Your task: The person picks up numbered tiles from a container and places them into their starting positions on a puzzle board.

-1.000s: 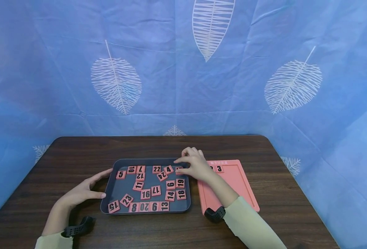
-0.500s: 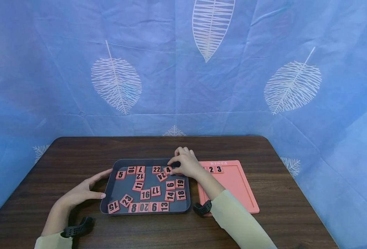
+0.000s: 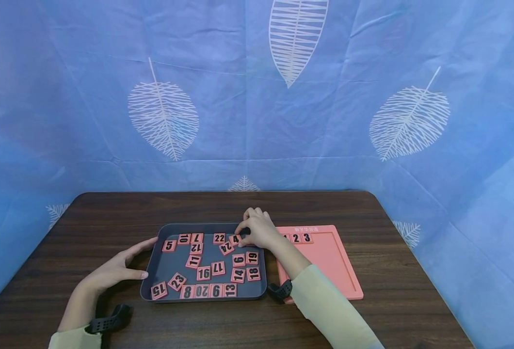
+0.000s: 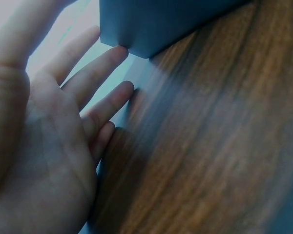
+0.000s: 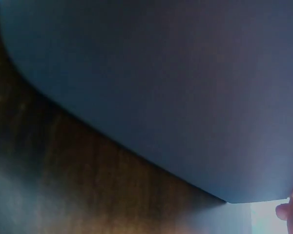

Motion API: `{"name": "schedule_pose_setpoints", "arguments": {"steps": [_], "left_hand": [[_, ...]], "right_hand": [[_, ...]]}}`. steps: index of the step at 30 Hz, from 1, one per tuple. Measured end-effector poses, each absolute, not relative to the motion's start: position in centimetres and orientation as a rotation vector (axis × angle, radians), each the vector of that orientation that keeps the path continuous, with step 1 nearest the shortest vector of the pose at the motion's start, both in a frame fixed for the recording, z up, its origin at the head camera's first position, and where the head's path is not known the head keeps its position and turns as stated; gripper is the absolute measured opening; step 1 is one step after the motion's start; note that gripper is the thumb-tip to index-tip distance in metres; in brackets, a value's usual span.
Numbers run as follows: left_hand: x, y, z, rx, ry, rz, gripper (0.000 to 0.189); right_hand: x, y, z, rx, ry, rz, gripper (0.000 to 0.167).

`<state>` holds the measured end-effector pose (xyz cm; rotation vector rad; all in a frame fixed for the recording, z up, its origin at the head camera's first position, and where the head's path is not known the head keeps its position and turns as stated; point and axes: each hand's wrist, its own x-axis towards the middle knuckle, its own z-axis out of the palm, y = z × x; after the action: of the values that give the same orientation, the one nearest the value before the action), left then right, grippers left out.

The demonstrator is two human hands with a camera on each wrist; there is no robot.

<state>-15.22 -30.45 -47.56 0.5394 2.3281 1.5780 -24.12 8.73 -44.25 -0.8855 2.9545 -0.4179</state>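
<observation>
At the tray (image 3: 165,264), right grip (image 3: 259,230) pinches part-hidden tile 4 (image 3: 234,240), left grip (image 3: 112,269) spread wide.

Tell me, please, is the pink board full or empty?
Neither: the pink board holds tiles 1, 2 and 3; visible surface below is bare, the right arm hides part.

A pink 4 tile (image 3: 234,240) sits slightly turned in the dark tray (image 3: 166,266).

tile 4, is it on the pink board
No, tile 4 is in the dark tray, at the thumb and fingertips of the right hand, apart from the pink board.
</observation>
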Motion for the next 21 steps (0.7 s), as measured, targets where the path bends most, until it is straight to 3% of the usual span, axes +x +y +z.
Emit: {"name": "schedule_pose_setpoints", "arguments": {"steps": [21], "left_hand": [[-15.2,-30.5,-47.5,0.528,2.333,1.568,0.077]], "right_hand": [[-23.2,9.1,-42.9,-0.932,2.942,-0.601,0.026]]}}
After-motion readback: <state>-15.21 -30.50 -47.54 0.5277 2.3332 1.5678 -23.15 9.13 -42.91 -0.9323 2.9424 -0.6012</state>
